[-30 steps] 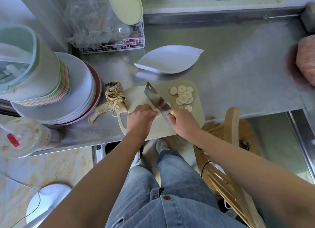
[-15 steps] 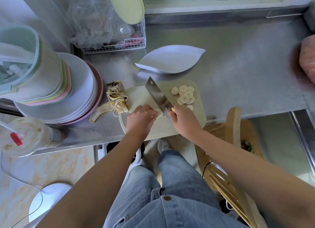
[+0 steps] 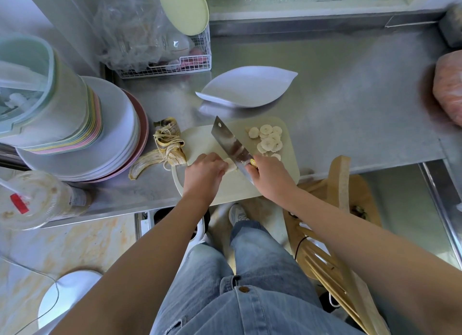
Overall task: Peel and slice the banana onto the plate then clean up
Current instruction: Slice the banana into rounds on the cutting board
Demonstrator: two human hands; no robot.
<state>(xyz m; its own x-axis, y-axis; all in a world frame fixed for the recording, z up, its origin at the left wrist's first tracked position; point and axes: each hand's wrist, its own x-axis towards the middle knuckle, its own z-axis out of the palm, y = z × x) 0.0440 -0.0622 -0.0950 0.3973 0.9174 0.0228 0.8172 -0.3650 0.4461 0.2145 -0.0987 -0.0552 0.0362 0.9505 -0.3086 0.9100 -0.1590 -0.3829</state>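
Cutting board [image 3: 197,139]; banana [image 3: 230,165] under left fingers [image 3: 220,163]

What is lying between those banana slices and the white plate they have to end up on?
Nothing visible. The banana slices sit on the cutting board, and the white plate lies just past its far edge, with only bare steel counter between. The cleaver, in the right hand, is beside the slices, not in that path.

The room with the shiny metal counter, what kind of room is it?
Most likely a kitchen. A tall stack of plates stands on the steel counter, a wire dish rack sits behind, and a banana is being sliced on a cutting board.
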